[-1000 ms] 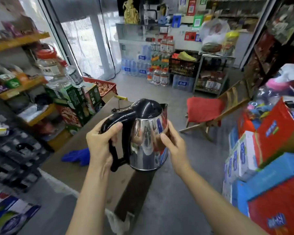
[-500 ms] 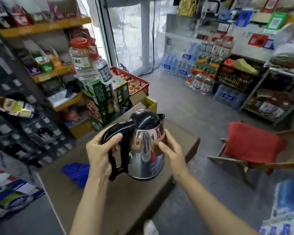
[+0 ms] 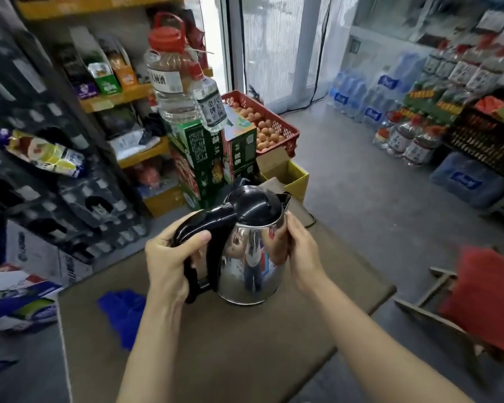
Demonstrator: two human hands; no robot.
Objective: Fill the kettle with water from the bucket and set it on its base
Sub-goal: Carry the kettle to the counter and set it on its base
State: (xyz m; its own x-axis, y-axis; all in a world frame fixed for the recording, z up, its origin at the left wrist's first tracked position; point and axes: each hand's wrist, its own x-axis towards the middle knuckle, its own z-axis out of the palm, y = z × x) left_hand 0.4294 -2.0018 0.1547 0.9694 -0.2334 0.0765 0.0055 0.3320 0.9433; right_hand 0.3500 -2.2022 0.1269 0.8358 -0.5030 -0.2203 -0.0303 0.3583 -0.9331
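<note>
Left hand (image 3: 169, 260) wrapped tight round black handle of kettle (image 3: 252, 248). Right hand (image 3: 296, 245) cupped flat against steel side, fingers curled on body. Kettle upright, lid shut, held above brown table (image 3: 245, 350). Blue cloth (image 3: 122, 312) on table, left. Egg crate (image 3: 269, 126) beyond.

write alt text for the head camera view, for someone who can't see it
Two bare hands hold a steel kettle, black lid shut, above a brown table: the left hand grips its handle, the right hand steadies its body. Shop shelves, bottled water and a crate of eggs stand behind.
</note>
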